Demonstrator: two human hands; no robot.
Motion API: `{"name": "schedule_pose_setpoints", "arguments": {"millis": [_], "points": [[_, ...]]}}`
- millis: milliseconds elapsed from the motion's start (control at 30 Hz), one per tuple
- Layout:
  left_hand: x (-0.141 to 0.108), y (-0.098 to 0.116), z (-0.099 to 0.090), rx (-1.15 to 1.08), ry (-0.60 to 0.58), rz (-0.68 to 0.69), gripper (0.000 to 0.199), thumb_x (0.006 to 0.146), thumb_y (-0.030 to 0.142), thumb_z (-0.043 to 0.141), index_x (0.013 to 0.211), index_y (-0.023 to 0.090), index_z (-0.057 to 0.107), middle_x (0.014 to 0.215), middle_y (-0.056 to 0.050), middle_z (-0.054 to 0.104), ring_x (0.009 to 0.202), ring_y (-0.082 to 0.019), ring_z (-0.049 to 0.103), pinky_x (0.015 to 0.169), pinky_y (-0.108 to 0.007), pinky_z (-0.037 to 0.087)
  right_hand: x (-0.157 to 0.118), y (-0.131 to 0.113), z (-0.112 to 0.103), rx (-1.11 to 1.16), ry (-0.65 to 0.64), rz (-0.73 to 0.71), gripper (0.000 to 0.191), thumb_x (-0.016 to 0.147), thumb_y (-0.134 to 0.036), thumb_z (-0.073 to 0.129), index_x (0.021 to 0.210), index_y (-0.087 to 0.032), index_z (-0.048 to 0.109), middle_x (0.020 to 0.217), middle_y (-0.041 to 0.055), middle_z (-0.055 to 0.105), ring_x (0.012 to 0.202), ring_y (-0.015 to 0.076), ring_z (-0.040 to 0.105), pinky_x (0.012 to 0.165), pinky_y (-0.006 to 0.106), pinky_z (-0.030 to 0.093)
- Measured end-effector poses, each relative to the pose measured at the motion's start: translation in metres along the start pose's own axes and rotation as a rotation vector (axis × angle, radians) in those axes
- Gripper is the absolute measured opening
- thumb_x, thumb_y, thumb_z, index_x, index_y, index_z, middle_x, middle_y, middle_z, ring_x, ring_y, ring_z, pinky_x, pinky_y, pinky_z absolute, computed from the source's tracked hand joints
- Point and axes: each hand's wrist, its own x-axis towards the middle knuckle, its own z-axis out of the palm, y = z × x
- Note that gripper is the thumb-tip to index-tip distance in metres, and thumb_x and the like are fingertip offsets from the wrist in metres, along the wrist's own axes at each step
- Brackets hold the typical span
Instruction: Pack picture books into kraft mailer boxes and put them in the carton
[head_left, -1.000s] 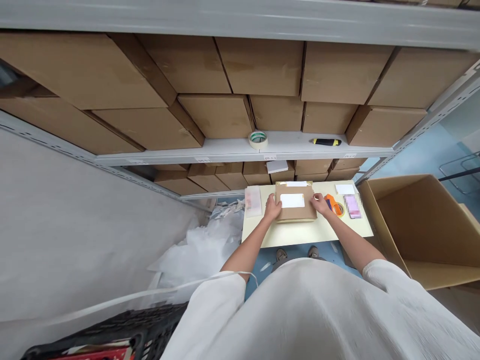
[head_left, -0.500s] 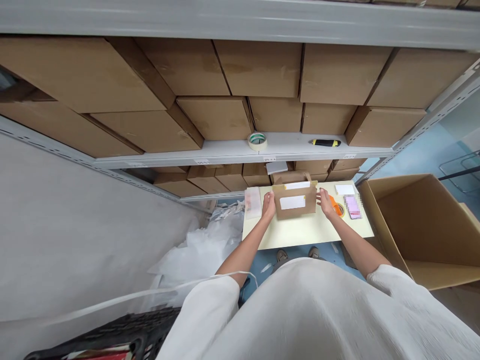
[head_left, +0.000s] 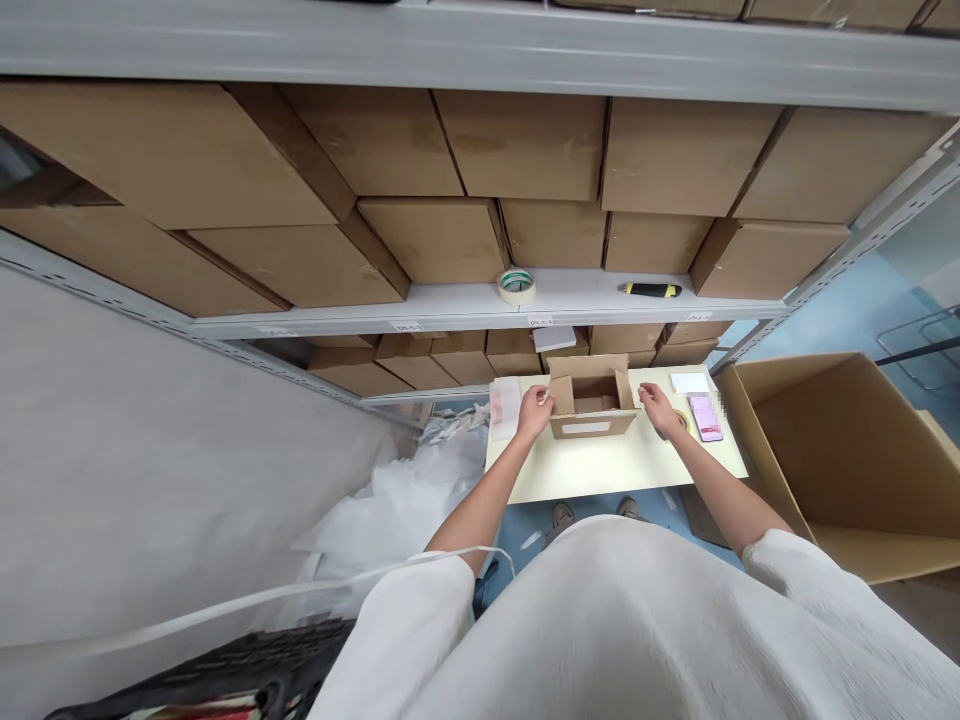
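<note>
A small cardboard box (head_left: 592, 428) stands upright on the cream tabletop, its top flaps raised and its inside showing. A white label is on its near wall. My left hand (head_left: 534, 412) is at the box's left side, its fingers closed at the edge of the left flap. My right hand (head_left: 657, 408) is just off the right side, fingers bent and apart, with nothing visible in them. Beneath my right wrist lies a tape roll (head_left: 682, 420), partly covered. A phone with a pink screen (head_left: 705, 416) and a white card (head_left: 689, 382) lie to the right.
Large cartons (head_left: 525, 145) fill the shelves ahead. A masking tape roll (head_left: 517, 286) and a yellow-black cutter (head_left: 651, 290) rest on the shelf edge. A big open carton (head_left: 847, 450) stands right of the table (head_left: 570, 480). White plastic wrapping (head_left: 405, 490) is heaped at left.
The box has tipped from facing me to standing upright, with its flaps spread and its opening up. My right hand has shifted slightly away from its side and now covers the orange dispenser.
</note>
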Motion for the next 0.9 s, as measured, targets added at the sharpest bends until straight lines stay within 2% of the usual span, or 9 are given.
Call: {"name": "schedule_pose_setpoints", "arguments": {"millis": [100, 167, 267, 367, 500, 600, 667, 767, 900], "points": [[0.006, 0.022, 0.001, 0.073, -0.129, 0.172, 0.034, 0.092, 0.022, 0.061, 0.125, 0.023, 0.069, 0.131, -0.011, 0.073, 0.124, -0.026, 0.068, 0.113, -0.043, 0.053, 0.010, -0.025, -0.008, 0.045, 0.014, -0.107, 0.050, 0.104, -0.040, 0.041, 0.146, -0.023, 0.062, 0.144, 0.0140, 0.067, 0.121, 0.0257, 0.069, 0.105, 0.044, 0.056], [0.003, 0.033, 0.006, 0.146, -0.277, 0.304, 0.041, 0.090, 0.021, 0.061, 0.130, 0.024, 0.070, 0.137, -0.010, 0.072, 0.130, -0.028, 0.066, 0.116, -0.044, 0.051, 0.010, -0.043, -0.011, -0.026, -0.104, -0.302, 0.047, 0.102, -0.031, 0.044, 0.141, -0.025, 0.068, 0.143, 0.0115, 0.069, 0.127, 0.0260, 0.066, 0.110, 0.045, 0.052], [-0.006, 0.040, 0.015, 0.301, -0.496, 0.450, 0.048, 0.086, 0.021, 0.062, 0.132, 0.027, 0.073, 0.140, -0.009, 0.073, 0.136, -0.031, 0.064, 0.122, -0.046, 0.046, 0.002, -0.062, -0.011, -0.241, -0.377, -0.558, 0.043, 0.096, -0.016, 0.048, 0.125, -0.027, 0.077, 0.131, 0.0082, 0.075, 0.129, 0.0258, 0.064, 0.117, 0.046, 0.044], [-0.012, 0.036, 0.019, 0.403, -0.585, 0.480, 0.045, 0.083, 0.023, 0.065, 0.126, 0.029, 0.076, 0.133, -0.009, 0.076, 0.139, -0.033, 0.062, 0.127, -0.049, 0.040, -0.006, -0.070, -0.011, -0.449, -0.447, -0.583, 0.034, 0.095, -0.013, 0.053, 0.112, -0.024, 0.080, 0.121, 0.0123, 0.077, 0.125, 0.0293, 0.064, 0.117, 0.048, 0.039], [-0.019, 0.024, 0.009, 0.486, -0.547, 0.518, 0.035, 0.076, 0.026, 0.075, 0.111, 0.031, 0.076, 0.132, -0.009, 0.075, 0.147, -0.037, 0.054, 0.133, -0.061, 0.022, -0.008, -0.063, -0.018, -0.599, -0.275, -0.471, 0.026, 0.101, -0.025, 0.056, 0.114, -0.019, 0.078, 0.121, 0.0211, 0.074, 0.126, 0.0375, 0.062, 0.118, 0.055, 0.034], [-0.028, 0.016, -0.005, 0.502, -0.495, 0.576, 0.041, 0.071, 0.028, 0.084, 0.111, 0.030, 0.075, 0.147, -0.012, 0.065, 0.153, -0.041, 0.043, 0.133, -0.067, 0.015, -0.004, -0.053, -0.022, -0.662, -0.278, -0.378, 0.032, 0.103, -0.039, 0.060, 0.123, -0.018, 0.075, 0.126, 0.0226, 0.072, 0.127, 0.0409, 0.062, 0.118, 0.059, 0.035], [-0.035, 0.013, -0.013, 0.493, -0.424, 0.590, 0.051, 0.070, 0.030, 0.089, 0.118, 0.031, 0.073, 0.153, -0.013, 0.058, 0.157, -0.042, 0.038, 0.134, -0.065, 0.016, -0.001, -0.047, -0.021, -0.645, -0.333, -0.353, 0.047, 0.099, -0.048, 0.069, 0.136, -0.020, 0.070, 0.144, 0.0229, 0.065, 0.134, 0.0422, 0.059, 0.118, 0.058, 0.037], [-0.042, 0.007, -0.022, 0.557, -0.317, 0.524, 0.074, 0.069, 0.034, 0.093, 0.138, 0.031, 0.065, 0.161, -0.016, 0.049, 0.162, -0.043, 0.030, 0.135, -0.064, 0.015, 0.005, -0.045, -0.014, -0.586, -0.414, -0.366, 0.083, 0.088, -0.058, 0.080, 0.159, -0.024, 0.054, 0.174, 0.0203, 0.037, 0.149, 0.0435, 0.049, 0.122, 0.055, 0.038], [-0.042, -0.008, -0.027, 0.640, -0.165, 0.356, 0.095, 0.069, 0.046, 0.095, 0.153, 0.026, 0.054, 0.167, -0.023, 0.043, 0.165, -0.050, 0.018, 0.131, -0.071, 0.011, 0.016, -0.048, 0.001, -0.548, -0.448, -0.359, 0.112, 0.080, -0.069, 0.083, 0.172, -0.029, 0.034, 0.184, 0.0167, 0.009, 0.161, 0.0465, 0.030, 0.127, 0.060, 0.031]]}}
